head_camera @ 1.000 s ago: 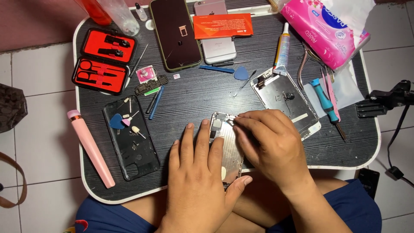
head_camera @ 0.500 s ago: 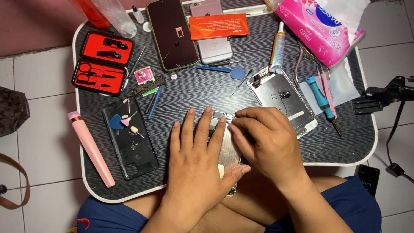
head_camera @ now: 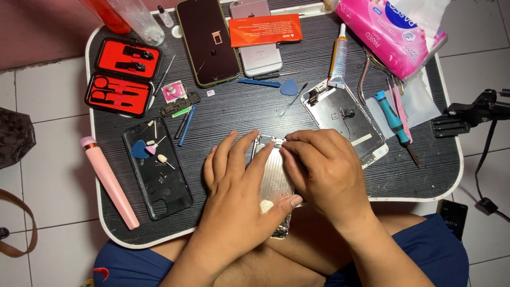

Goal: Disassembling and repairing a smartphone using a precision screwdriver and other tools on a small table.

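Much of the metal phone shell is hidden from us: our left hand lies flat over its left side and our right hand covers its right edge, so only a silver strip between them shows, with its lower end poking past the table edge near our knees. What the right fingertips pinch at the shell's top corner is too small to make out; they are bunched narrow there. The left hand is spread wide, palm down, pressing the shell against the table and gripping nothing (its thumb rests at the shell's lower right).

The shell sits at the near edge of the table, in the middle, right under both hands. Just right of the right hand lies a second open phone frame, tilted, its near corner close to the knuckles. A blue screwdriver lies further right. Left of the left hand, apart from it, a black case holds small picks, and a pink tube lies beyond it. The tissue pack is cut off at the top edge.
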